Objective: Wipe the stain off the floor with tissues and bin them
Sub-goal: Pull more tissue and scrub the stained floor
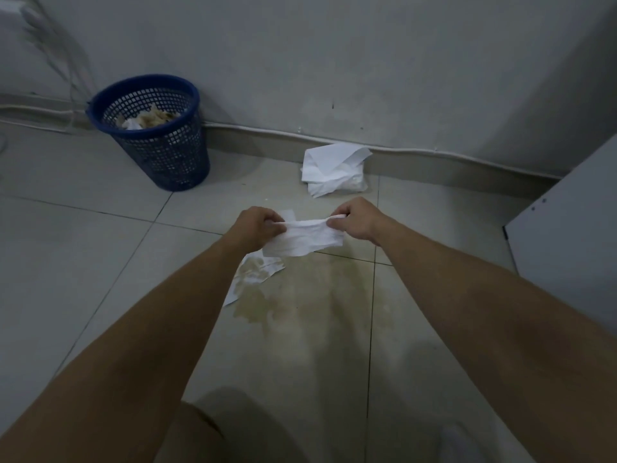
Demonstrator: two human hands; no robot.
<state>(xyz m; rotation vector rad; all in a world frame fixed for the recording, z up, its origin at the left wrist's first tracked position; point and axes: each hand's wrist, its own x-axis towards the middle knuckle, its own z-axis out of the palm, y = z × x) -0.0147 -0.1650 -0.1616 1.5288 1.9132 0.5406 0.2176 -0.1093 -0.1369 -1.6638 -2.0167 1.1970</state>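
Note:
A white tissue is stretched between my two hands above the floor. My left hand pinches its left end and my right hand pinches its right end. Below them a yellowish-brown stain spreads over the pale tiles. A soaked, stained tissue lies flat on the stain's left edge, partly hidden by my left forearm. A pile of clean white tissues rests by the skirting board. The blue mesh bin stands at the back left, holding crumpled used tissues.
A grey wall with a skirting board runs across the back. A white cabinet stands at the right. White cables hang and run along the wall at the far left. My knee shows at the bottom edge.

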